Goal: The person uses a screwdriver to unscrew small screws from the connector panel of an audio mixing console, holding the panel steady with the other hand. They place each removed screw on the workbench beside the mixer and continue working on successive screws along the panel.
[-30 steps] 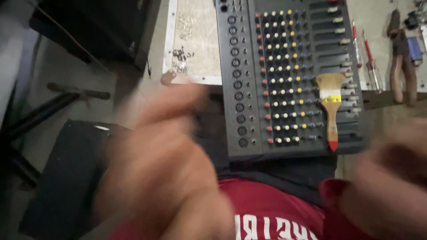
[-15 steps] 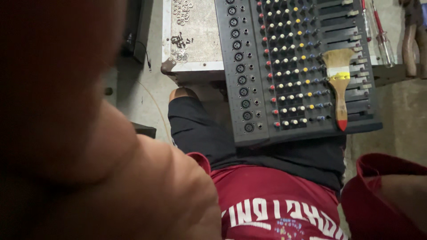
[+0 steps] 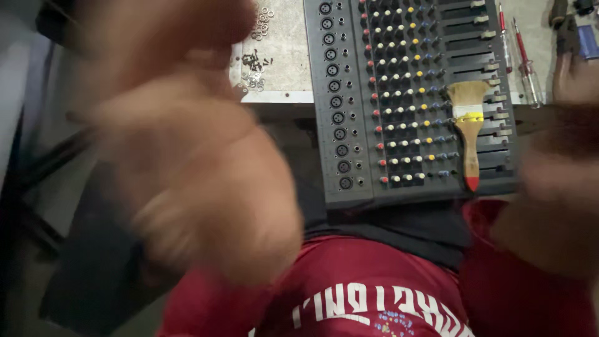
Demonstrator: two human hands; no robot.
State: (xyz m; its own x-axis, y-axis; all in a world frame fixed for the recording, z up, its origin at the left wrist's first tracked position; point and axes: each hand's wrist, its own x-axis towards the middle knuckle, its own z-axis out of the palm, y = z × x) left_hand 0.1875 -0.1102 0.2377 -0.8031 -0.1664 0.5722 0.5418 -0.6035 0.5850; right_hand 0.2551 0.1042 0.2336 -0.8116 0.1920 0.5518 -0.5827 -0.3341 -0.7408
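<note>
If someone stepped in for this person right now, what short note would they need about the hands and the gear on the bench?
Left hand: raised close to the camera, blurred, nothing visibly in its grip.
Right hand: at the right edge, also blurred; whether it holds anything cannot be told.
Audio mixer: lies on the bench, its near edge over the person's lap.
Paintbrush: rests on the mixer's right side, red handle tip toward the person; neither hand touches it.
Small washers and screws: loose on the grey plate left of the mixer.
Screwdrivers: on the bench to the right.
Done or left: the picture does not settle it.
</note>
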